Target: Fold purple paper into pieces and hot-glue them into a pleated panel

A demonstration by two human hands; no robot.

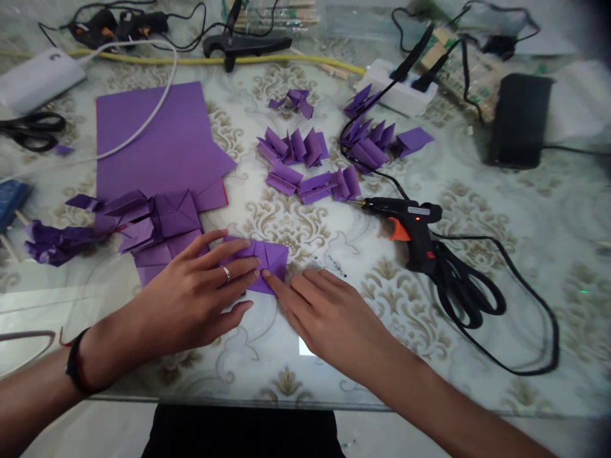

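A folded piece of purple paper lies flat on the table in front of me. My left hand rests palm down over its left part, fingers stretched out and spread. From the other side, my right hand presses one extended fingertip on the paper's middle. Its other fingers are curled under, and I see nothing held in them. Above my left hand sits a cluster of folded purple pieces. They overlap a stack of purple sheets. Several small folded purple pieces stand in rows further back.
A black glue gun with a lit red light lies at the right, touching black scissors; its cord loops nearby. A power strip, a phone, a clamp and a yellow cable are at the back. Crumpled purple paper lies left.
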